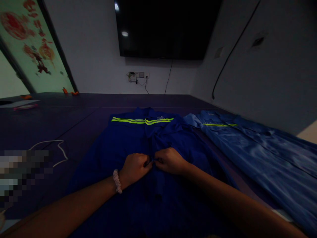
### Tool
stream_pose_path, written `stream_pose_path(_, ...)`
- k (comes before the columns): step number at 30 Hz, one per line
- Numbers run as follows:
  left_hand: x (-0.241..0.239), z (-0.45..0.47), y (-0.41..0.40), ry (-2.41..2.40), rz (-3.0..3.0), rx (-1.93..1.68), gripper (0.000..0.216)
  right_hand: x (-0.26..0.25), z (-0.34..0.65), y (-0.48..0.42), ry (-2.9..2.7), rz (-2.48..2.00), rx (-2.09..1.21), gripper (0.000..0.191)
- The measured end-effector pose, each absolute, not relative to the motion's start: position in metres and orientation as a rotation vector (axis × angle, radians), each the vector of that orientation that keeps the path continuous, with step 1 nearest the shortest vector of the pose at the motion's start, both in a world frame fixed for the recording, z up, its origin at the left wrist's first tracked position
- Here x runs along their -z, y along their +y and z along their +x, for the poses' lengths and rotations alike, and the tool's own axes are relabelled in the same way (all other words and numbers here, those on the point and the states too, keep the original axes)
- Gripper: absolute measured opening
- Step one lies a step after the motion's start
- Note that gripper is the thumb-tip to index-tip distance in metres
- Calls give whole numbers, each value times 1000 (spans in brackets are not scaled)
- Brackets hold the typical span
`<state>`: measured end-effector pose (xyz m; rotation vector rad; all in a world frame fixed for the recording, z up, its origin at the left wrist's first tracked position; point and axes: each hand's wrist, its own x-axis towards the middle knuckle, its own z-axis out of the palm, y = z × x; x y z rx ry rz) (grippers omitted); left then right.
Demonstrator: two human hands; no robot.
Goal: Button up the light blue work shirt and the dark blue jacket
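Window pane point(32, 49) with red cut-out decorations sits far left, and below it the dark bench point(61, 112) stretches right across the room. On the near left of that bench, a white cable point(59, 148) lies in a loose loop.

Moving in: the left hand point(135, 168), a pale scrunchie point(117, 181) round its wrist, is curled with fingertips pinched on the front opening of the dark blue work jacket point(119, 138). That jacket lies flat in the middle of the bench, collar at the far end, a yellow-green reflective stripe point(128, 120) across the chest. High on the far wall above it hangs a black television point(163, 29), with a wall socket point(136, 76) underneath.

The right hand point(170, 161) meets the left fingertip to fingertip, also pinching the jacket's front edge. It is too dark to tell whether a button or a zip sits between them.

Just beside it on the right, a lighter blue jacket point(247, 145) lies spread along the wall side, touching the first at the shoulder.
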<state>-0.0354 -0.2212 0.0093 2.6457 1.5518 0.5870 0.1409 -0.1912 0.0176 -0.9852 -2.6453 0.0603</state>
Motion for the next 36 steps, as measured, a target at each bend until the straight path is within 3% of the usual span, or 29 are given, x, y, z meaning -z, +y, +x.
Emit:
stream_pose_path(24,-14,-38,-217,1562,2470,-559,46,-11,142,-194,-2497,-1025,-39,9)
stream_pose_path(30,-15,-38,-217,1582,2503,-536,43,-6,143,-191,-2509,-952,-74,26)
stream_pose_path(36,-15,-38,-218,1620,2493,-490,38,-8,144,-191,-2559,-921,-40,21)
